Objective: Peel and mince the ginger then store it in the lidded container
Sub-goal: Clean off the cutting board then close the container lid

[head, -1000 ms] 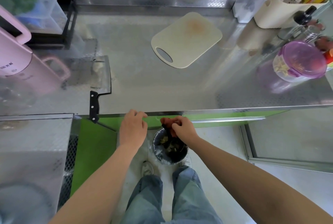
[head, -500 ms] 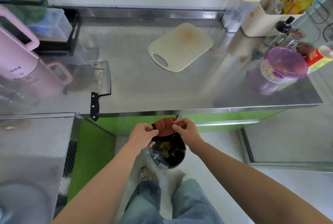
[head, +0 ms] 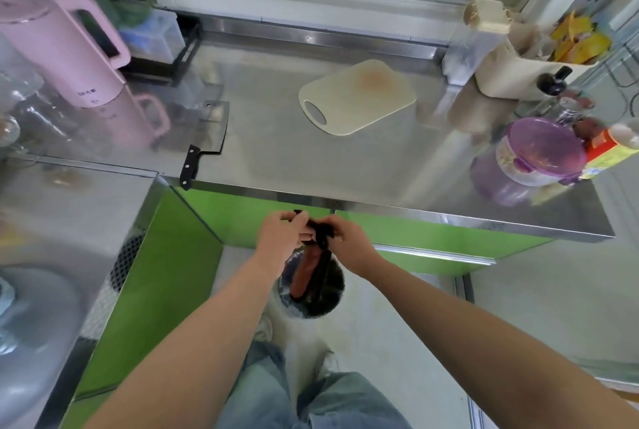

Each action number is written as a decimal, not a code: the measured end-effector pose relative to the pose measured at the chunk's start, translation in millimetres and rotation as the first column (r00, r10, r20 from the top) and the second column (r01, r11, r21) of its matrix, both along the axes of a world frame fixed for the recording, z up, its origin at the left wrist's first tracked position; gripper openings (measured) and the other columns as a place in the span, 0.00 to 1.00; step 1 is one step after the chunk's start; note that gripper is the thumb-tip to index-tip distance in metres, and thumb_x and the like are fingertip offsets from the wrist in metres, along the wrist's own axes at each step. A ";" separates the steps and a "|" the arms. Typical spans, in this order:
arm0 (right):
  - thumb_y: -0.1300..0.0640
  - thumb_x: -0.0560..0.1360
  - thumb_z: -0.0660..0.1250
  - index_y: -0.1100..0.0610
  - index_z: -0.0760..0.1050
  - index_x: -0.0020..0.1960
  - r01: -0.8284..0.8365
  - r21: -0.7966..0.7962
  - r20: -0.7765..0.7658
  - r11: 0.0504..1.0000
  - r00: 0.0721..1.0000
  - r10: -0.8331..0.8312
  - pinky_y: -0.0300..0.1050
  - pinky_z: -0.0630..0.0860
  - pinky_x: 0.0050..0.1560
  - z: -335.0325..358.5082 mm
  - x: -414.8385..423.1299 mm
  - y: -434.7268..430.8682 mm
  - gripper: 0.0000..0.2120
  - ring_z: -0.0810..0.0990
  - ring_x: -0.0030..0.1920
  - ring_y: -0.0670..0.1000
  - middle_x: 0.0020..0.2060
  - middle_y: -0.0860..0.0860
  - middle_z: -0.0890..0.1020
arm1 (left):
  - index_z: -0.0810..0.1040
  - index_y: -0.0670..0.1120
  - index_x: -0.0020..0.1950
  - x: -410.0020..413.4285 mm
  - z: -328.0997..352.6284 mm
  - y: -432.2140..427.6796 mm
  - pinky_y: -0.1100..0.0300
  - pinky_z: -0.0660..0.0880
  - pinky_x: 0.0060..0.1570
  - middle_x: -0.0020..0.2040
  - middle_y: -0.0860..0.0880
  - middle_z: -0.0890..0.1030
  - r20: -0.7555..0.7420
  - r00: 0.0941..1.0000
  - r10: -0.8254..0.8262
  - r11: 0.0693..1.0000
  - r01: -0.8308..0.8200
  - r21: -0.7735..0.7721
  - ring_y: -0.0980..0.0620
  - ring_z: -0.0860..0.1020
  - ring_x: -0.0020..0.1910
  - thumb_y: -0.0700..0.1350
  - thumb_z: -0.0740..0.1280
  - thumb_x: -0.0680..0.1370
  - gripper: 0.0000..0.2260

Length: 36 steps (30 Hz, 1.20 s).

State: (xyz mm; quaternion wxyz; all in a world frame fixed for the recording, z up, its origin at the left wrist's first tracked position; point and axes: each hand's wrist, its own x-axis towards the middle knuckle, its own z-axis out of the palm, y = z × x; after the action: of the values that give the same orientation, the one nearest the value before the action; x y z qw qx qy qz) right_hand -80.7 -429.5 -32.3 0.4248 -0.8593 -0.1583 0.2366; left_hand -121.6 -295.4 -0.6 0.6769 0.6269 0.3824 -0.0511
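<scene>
Below the front edge of the steel counter (head: pixel 311 166), my left hand (head: pixel 281 233) and my right hand (head: pixel 349 240) both grip a dark reddish cloth (head: pixel 321 238). The cloth is bunched between my fingers, and its tail hangs down over a round black bin (head: pixel 332 300) on the floor. A beige cutting board (head: pixel 359 97) lies bare on the counter. The cleaver (head: pixel 211 128) rests at the left, its black handle over the counter edge. The purple lidded container (head: pixel 539 152) stands shut at the right. I see no loose ginger.
A pink kettle (head: pixel 69 52) stands at the left beside glassware. A beige rack (head: pixel 511 76) with bottles and packets fills the right back corner, and an orange bottle (head: pixel 612 148) stands by the container. Green cabinet fronts (head: pixel 242 218) run under the counter. My legs are below.
My left hand came off the counter edge and joined my right hand on the cloth. The cloth, spread flat half a second ago, is now bunched and hangs over the bin.
</scene>
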 end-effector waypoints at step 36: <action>0.60 0.74 0.71 0.59 0.81 0.43 0.285 0.391 -0.444 0.875 0.891 -0.092 0.47 0.81 0.51 56.1 -4.0 -11.6 0.03 0.84 0.42 0.55 0.40 0.58 0.85 | 0.80 0.46 0.54 -34.6 13.3 -34.0 0.74 0.73 0.39 0.45 0.53 0.83 0.231 0.923 -0.308 0.877 0.182 0.444 0.58 0.81 0.41 0.43 0.70 0.76 0.08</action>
State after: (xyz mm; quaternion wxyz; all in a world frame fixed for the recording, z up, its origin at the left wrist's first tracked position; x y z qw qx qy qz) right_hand -84.8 -441.1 23.8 0.6552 -0.6809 -0.0284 0.3260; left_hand -156.3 -329.4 12.7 0.5654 0.8002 0.1960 0.0390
